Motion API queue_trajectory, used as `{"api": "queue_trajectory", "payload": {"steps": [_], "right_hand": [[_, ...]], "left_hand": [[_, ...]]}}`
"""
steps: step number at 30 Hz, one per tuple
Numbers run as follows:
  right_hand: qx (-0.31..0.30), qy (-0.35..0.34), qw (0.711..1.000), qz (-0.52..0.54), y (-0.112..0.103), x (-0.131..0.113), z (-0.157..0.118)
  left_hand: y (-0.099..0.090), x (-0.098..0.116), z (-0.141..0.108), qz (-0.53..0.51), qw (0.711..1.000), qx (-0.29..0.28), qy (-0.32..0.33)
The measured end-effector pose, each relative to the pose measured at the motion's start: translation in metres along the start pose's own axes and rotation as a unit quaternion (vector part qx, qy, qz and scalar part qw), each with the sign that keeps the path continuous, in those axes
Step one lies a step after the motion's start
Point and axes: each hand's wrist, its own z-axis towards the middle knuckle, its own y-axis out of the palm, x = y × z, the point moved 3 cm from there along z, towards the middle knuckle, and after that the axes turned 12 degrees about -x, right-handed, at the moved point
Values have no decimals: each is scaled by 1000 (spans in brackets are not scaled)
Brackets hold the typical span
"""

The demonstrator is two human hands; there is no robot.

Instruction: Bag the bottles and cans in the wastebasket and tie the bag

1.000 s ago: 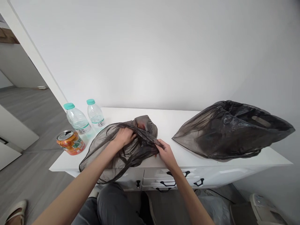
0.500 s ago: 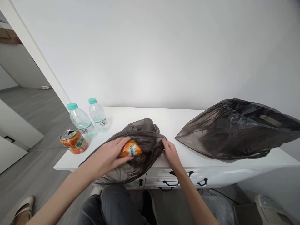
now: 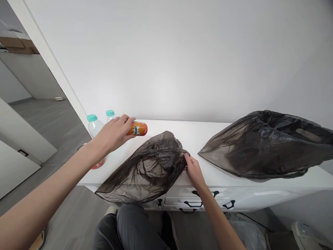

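My left hand is wrapped round an orange can, held tilted over the white cabinet top, behind a dark plastic bag. That bag lies at the cabinet's front edge, and my right hand pinches its rim on the right side. Two clear bottles with teal caps stand at the left, the nearer one partly behind my left forearm and the farther one behind my left hand. Another orange can is mostly hidden by my left forearm.
A second dark bag lies on the right of the white cabinet top. Black drawer handles stick out below the front edge. A white wall rises behind.
My left hand has come out of the nearer bag with the orange can and moved up and left. My right hand still holds the bag's rim. The view has shifted slightly.
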Motion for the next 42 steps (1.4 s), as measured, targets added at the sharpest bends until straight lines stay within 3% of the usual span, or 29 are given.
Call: {"api": "queue_trajectory", "payload": {"steps": [4, 10, 19, 23, 26, 29, 32, 35, 37, 40, 41, 42], "right_hand": [[-5, -11, 999, -52, -2, 0, 1], [-20, -19, 996, -88, -1, 0, 3], [-14, -2, 995, -96, 2, -3, 4], [-17, 2, 995, -94, 3, -2, 2], [-13, 0, 995, -100, 3, -3, 2], [-13, -4, 994, -106, 3, -6, 3], [-12, -20, 991, -129, 6, -12, 1], [-46, -34, 979, -196, 16, -31, -16], [-153, -40, 954, -253, 28, -50, -34], [-428, -40, 862, -269, 38, -79, -58], [-491, -42, 834, -250, 36, -87, -60], [-506, -54, 827, -238, 32, -93, -56]], "left_hand": [[33, 2, 62, 174, 980, -81, 59], [79, -15, 109, 226, 965, -131, 26], [99, -34, 148, 172, 972, -155, 31], [102, -34, 152, 154, 975, -160, 26], [100, -26, 143, 136, 982, -127, 42], [94, -9, 117, 79, 992, -49, 80], [91, 11, 76, -23, 993, -8, 120], [87, 26, 26, -140, 977, -16, 161], [83, 31, -7, -204, 962, -36, 176], [78, 32, -44, -236, 949, -89, 189], [78, 31, -53, -229, 948, -105, 196], [78, 30, -59, -217, 947, -120, 203]]}}
